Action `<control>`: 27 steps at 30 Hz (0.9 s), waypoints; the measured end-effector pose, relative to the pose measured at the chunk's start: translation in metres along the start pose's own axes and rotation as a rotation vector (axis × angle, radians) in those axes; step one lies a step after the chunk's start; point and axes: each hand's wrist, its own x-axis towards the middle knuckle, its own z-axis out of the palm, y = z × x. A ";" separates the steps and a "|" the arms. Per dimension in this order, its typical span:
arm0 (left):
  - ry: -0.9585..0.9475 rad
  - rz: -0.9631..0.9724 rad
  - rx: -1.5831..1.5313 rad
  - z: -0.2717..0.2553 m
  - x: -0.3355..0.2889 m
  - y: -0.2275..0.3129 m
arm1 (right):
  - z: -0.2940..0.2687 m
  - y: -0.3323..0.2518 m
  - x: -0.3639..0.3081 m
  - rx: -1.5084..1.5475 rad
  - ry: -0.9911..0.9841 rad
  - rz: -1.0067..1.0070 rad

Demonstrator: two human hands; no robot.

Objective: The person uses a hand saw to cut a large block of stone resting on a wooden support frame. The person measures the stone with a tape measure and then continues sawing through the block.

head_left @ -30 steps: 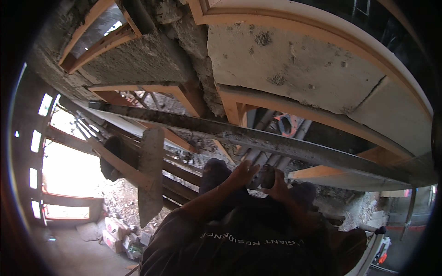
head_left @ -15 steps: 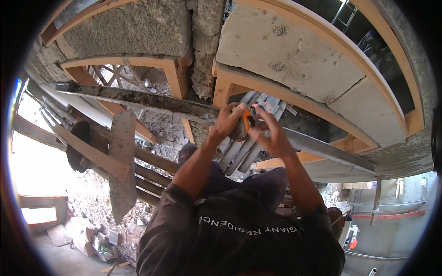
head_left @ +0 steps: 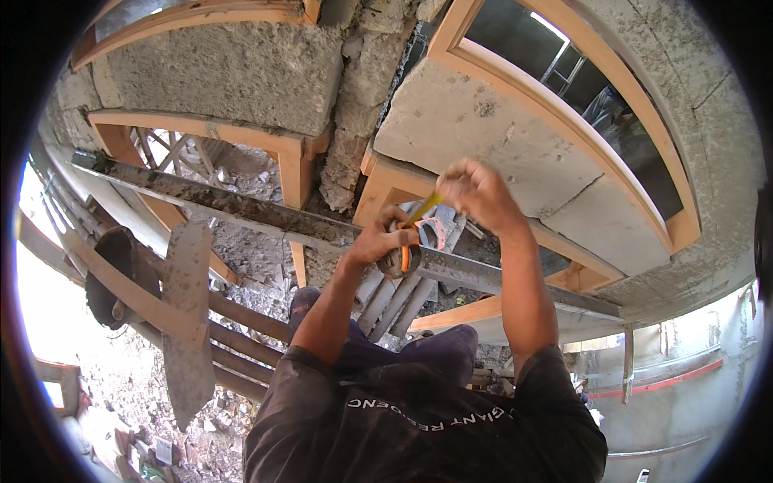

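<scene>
My left hand (head_left: 375,241) is closed around a tape measure (head_left: 403,261) with a dark, worn body and an orange edge. A short length of its yellow blade (head_left: 424,208) slants out of the case, up and to the right. My right hand (head_left: 481,195) pinches the blade's free end, raised in front of the pale wall panel (head_left: 483,121). Behind the tape measure, a pink-and-grey object (head_left: 435,233) partly shows; its kind cannot be made out. A long, mortar-crusted metal bar (head_left: 217,193) runs across, passing behind my left hand.
Wooden frames (head_left: 201,126) line openings in the rough concrete wall (head_left: 217,76). At left, a dirty plank (head_left: 187,322) and a dark bucket (head_left: 121,274) stand beside several pipe-like poles (head_left: 250,318). Rubble (head_left: 233,410) covers the ground below. Boards (head_left: 394,306) lie under my hands.
My right hand has moved up and away from the tape measure, drawing out the yellow blade. The left hand has shifted slightly left and lower in the picture, still holding the case. The view has turned.
</scene>
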 end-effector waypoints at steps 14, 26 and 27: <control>0.389 0.156 0.235 -0.004 0.014 -0.042 | 0.020 -0.038 0.044 -0.026 0.425 -0.143; 0.487 0.129 0.215 0.005 0.033 -0.034 | 0.016 -0.047 0.061 -0.319 0.507 -0.231; 0.479 0.080 0.187 0.008 0.034 -0.025 | 0.015 -0.049 0.060 -0.313 0.525 -0.234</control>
